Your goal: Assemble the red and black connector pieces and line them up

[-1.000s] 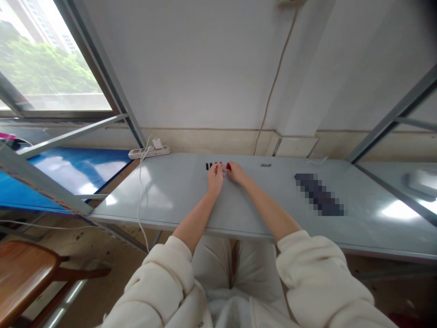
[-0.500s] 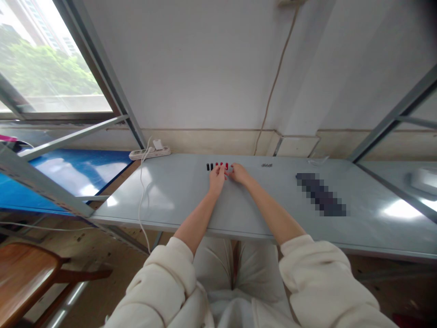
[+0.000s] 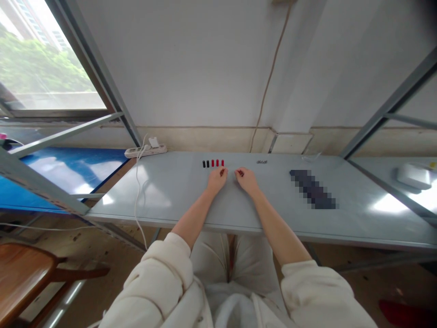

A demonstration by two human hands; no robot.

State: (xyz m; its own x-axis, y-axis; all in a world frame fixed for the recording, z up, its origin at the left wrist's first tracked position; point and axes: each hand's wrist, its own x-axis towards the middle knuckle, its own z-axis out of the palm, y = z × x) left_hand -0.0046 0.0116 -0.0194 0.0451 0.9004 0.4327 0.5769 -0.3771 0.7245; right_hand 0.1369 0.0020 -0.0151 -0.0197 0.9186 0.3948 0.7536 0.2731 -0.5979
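Parting in the head view, the left hand (image 3: 217, 177) and right hand (image 3: 246, 179) had drawn away from each other, with bare grey tabletop (image 3: 184, 191) between them. That left the whole row in plain sight: two black cylinders (image 3: 208, 164) and three red cylinders (image 3: 217, 163), seemingly upright, near the back edge. The left hand was just beside the rightmost red one; whether they touched was unclear. Both hands had curled fingers, and I could not tell whether either hid anything. The cylinders looked short and slim, the tabletop smooth and glossy. Small dark pieces (image 3: 262, 162) lay farther right, too tiny to identify. The cream sleeves (image 3: 167, 257) were soft and bunched.
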